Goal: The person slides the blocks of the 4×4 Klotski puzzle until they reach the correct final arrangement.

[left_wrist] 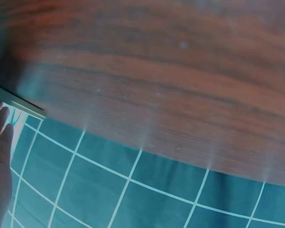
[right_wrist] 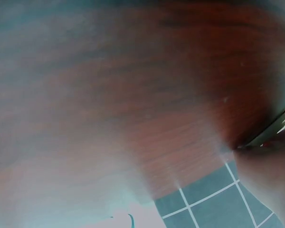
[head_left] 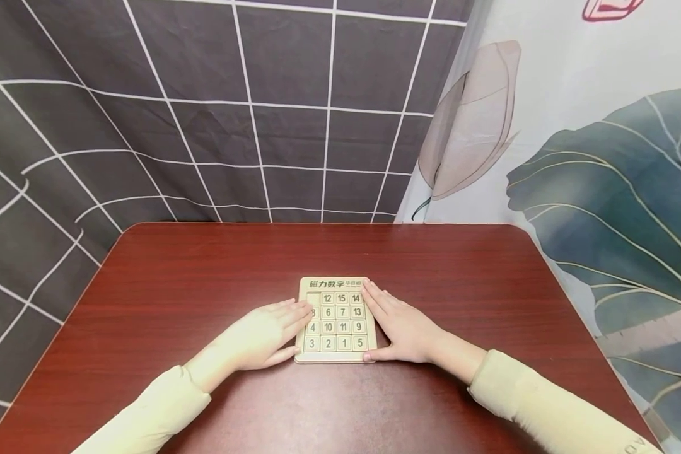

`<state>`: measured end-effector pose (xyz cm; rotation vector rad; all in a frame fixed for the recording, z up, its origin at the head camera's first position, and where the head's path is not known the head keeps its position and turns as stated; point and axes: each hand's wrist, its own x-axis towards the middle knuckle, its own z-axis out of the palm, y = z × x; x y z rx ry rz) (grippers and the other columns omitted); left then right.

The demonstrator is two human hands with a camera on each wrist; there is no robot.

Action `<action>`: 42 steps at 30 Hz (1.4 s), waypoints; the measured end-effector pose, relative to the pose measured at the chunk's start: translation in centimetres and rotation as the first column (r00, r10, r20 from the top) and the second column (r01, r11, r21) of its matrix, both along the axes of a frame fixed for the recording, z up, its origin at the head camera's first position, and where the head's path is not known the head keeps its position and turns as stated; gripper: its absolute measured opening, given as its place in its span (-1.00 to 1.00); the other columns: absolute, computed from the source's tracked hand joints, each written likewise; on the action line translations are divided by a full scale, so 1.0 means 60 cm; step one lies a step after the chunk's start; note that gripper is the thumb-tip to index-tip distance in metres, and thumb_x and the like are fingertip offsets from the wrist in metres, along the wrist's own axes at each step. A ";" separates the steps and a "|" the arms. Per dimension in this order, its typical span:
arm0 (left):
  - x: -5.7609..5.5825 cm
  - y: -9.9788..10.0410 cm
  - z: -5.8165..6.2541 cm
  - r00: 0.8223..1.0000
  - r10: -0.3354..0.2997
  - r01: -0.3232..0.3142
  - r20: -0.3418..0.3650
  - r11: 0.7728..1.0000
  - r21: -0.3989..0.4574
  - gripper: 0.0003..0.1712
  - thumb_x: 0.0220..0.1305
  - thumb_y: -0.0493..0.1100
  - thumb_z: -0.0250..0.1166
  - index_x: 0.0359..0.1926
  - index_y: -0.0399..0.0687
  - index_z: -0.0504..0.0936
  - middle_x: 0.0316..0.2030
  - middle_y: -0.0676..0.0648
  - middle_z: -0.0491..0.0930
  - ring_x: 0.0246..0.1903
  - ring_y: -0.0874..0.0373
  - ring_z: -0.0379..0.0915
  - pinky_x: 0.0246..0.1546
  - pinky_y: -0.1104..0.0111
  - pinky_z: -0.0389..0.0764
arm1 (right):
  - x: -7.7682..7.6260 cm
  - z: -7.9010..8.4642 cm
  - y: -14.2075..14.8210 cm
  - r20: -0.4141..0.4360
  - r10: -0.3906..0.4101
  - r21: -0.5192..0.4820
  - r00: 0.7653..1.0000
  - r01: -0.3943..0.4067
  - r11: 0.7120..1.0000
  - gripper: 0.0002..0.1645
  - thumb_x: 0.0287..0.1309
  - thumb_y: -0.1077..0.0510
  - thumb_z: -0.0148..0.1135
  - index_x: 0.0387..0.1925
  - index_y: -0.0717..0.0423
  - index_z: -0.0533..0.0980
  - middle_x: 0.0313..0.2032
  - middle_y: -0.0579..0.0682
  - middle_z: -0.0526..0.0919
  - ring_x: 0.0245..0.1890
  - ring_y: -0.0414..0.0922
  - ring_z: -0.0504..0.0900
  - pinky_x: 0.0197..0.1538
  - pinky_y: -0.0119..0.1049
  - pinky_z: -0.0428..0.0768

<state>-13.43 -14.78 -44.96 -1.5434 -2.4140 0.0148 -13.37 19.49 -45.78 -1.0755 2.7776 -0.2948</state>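
A pale sliding number puzzle (head_left: 336, 357) with a printed title strip lies on the table before me. Its numbered tiles sit in four rows, with a vacant slot at the upper left. My left hand (head_left: 268, 334) rests at the left edge, fingers straight, the fingertips covering part of the 8 tile. Along the right edge lies my right hand (head_left: 411, 331), its straight fingers at the upper corner and its thumb on the lower corner. In the left wrist view the puzzle's edge (left_wrist: 21, 103) shows beside my fingers; the right wrist view also catches its edge (right_wrist: 270, 132).
The puzzle lies on a reddish-brown wooden table (head_left: 215, 265) with rounded far corners. Behind it hangs a dark grey cloth (head_left: 289, 139) with a white grid. A white curtain (head_left: 562, 69) with leaf and petal prints hangs at the right.
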 end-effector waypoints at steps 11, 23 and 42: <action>-0.021 0.015 0.001 1.000 0.017 -0.017 -0.006 1.000 -0.025 -0.27 0.44 0.15 0.32 0.41 -0.25 0.55 0.40 -0.20 0.57 0.42 -0.04 0.52 0.49 0.16 0.51 | 0.000 -0.001 0.001 -0.002 -0.003 0.004 1.000 0.003 1.000 0.46 0.17 -0.54 0.33 0.68 0.31 -0.05 0.72 0.20 -0.14 0.72 0.08 0.01 0.67 0.05 0.26; -0.040 0.045 0.004 0.991 0.070 -0.060 0.112 0.994 -0.089 -0.26 0.53 0.18 0.20 0.47 -0.24 0.49 0.47 -0.19 0.50 0.49 -0.05 0.43 0.54 0.15 0.45 | 0.002 -0.001 0.001 0.008 -0.003 0.003 1.000 0.003 1.000 0.47 0.18 -0.56 0.31 0.68 0.30 -0.06 0.73 0.18 -0.17 0.72 0.08 -0.03 0.69 0.04 0.23; -0.034 0.004 -0.005 0.995 0.082 -0.079 0.057 0.996 -0.052 -0.27 0.47 0.16 0.29 0.42 -0.27 0.54 0.43 -0.22 0.55 0.45 -0.06 0.49 0.53 0.13 0.47 | 0.002 0.001 0.001 -0.004 0.002 -0.003 1.000 -0.002 1.000 0.45 0.18 -0.53 0.33 0.67 0.33 -0.04 0.72 0.21 -0.13 0.72 0.10 0.00 0.68 0.04 0.24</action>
